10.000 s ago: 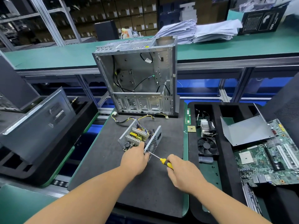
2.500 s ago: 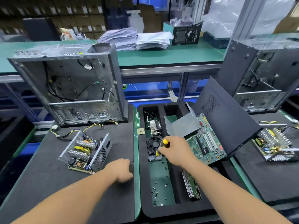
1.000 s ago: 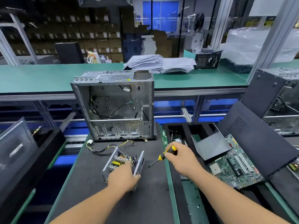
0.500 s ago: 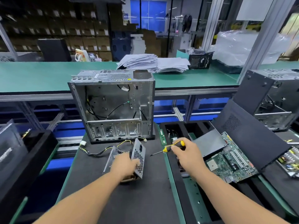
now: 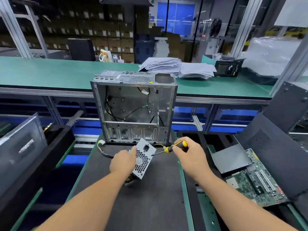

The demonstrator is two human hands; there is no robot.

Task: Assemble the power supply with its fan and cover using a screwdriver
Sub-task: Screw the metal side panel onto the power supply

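The power supply [image 5: 144,158] stands tilted on the black mat [image 5: 150,197], its perforated metal face and black power socket turned toward me. My left hand [image 5: 123,162] grips it from the left side and hides its inner parts. My right hand [image 5: 188,155] holds the yellow and black screwdriver [image 5: 170,148], whose tip touches the right edge of the perforated face. A grey metal cover plate [image 5: 230,159] lies in the black foam tray [image 5: 191,136] to the right. The fan is hidden from view.
An open metal computer case [image 5: 135,107] stands upright just behind the power supply, with yellow and black cables [image 5: 103,148] trailing on the mat. A green motherboard [image 5: 256,179] and a dark side panel [image 5: 275,157] lie at right. Another panel [image 5: 21,147] leans at left.
My left hand has tipped the power supply up, so its perforated face now points toward me. My right hand has brought the screwdriver left from the tray until its tip meets that face.
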